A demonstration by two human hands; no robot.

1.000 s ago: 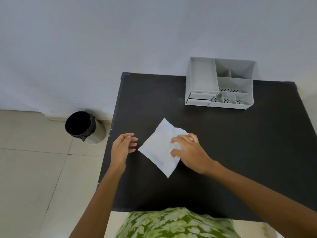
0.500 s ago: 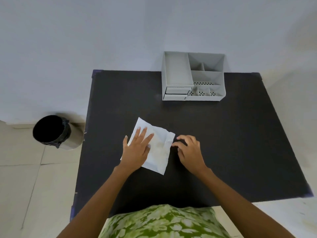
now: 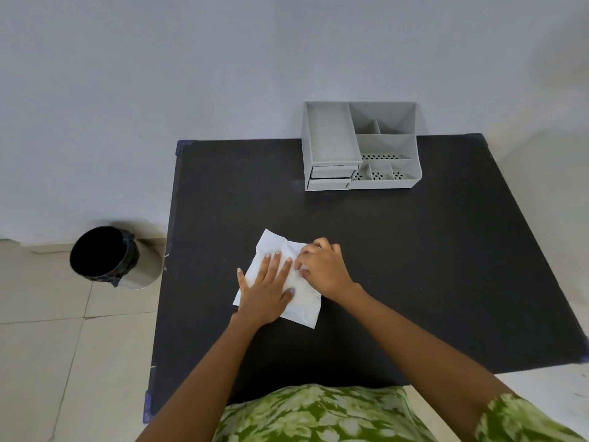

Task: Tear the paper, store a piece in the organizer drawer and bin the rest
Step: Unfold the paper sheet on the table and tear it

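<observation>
A white sheet of paper lies crumpled on the black table, near its middle. My left hand presses flat on the paper's left half, fingers spread. My right hand rests on the paper's right edge with fingers curled, pinching it. A grey desk organizer stands at the table's far edge, with two small shut drawers at its lower left. A round bin with a black liner stands on the floor left of the table.
A pale wall rises right behind the table and organizer. Beige floor tiles lie on the left around the bin. My green patterned clothing touches the table's near edge.
My left hand moved from beside the paper onto it and now presses it flat. My right hand shifted onto the paper's right edge, which is more crumpled. The camera view shifted.
</observation>
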